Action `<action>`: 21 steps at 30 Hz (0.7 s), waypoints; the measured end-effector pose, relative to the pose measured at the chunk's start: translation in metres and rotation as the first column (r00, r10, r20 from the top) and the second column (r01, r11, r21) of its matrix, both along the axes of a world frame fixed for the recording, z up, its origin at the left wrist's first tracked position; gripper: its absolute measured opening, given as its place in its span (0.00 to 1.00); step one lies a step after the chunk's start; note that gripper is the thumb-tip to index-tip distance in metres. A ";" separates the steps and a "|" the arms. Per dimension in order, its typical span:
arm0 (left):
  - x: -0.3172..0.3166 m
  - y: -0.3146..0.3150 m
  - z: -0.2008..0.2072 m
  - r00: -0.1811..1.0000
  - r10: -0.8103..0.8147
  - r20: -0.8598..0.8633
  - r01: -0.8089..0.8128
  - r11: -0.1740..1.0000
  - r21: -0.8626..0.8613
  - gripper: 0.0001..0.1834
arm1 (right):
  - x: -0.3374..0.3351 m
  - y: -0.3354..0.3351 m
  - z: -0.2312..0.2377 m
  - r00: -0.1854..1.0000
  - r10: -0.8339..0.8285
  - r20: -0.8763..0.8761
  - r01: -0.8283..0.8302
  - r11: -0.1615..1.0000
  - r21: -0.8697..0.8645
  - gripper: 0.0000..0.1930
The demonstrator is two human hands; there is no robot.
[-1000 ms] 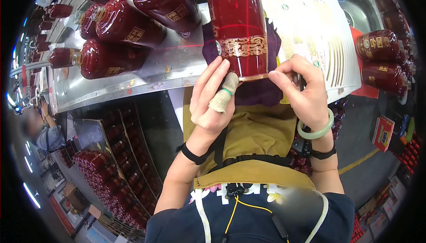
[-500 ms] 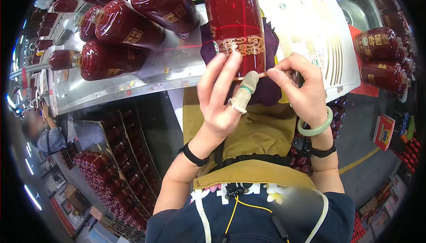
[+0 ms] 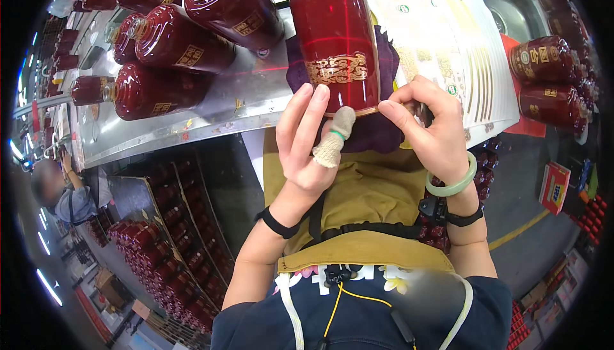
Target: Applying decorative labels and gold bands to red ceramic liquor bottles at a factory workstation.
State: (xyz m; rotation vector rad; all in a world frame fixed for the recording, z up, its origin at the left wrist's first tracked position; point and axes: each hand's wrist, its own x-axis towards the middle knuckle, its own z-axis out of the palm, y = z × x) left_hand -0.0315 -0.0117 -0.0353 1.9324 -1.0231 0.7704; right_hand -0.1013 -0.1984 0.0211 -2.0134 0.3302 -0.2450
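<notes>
A glossy dark red bottle (image 3: 332,37) with a gold patterned band lies on a purple cloth (image 3: 384,131) on the steel table (image 3: 192,126), its base toward me. My left hand (image 3: 306,148) is spread open, fingers laid against the bottle's lower left side. Its thumb wears a knitted finger cot and touches the base rim. My right hand (image 3: 435,132), with a pale green bangle on the wrist, pinches the right edge of the bottle's base between thumb and forefinger. Whatever small thing may sit in that pinch is hidden.
Several more red bottles (image 3: 179,43) lie on the table to the left, others (image 3: 547,62) on the right. Sheets of gold labels (image 3: 448,37) cover the table right of the cloth. Crates of bottles (image 3: 153,248) stand below. Another person (image 3: 64,193) sits far left.
My left hand's fingers have uncurled and slid up along the bottle's lower left side, while the covered thumb stayed near the base. My right hand kept its pinch and hardly moved.
</notes>
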 end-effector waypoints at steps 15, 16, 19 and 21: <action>-0.002 0.001 -0.007 0.973 0.022 -0.230 -0.064 0.982 -0.176 0.12 | 0.001 0.005 0.002 1.000 -0.008 0.017 0.008 1.000 0.013 0.08; -0.003 0.003 -0.006 0.982 0.044 -0.183 -0.064 0.993 -0.103 0.13 | 0.001 0.004 0.002 1.000 -0.011 0.020 0.011 1.000 0.011 0.08; -0.003 0.005 -0.008 0.992 0.057 -0.109 -0.060 0.998 -0.027 0.14 | 0.000 0.001 0.003 1.000 -0.001 0.027 0.001 1.000 0.004 0.08; -0.003 0.006 -0.009 0.997 0.045 -0.070 -0.047 0.999 -0.016 0.13 | 0.000 0.002 0.001 1.000 -0.012 0.014 0.012 1.000 0.024 0.08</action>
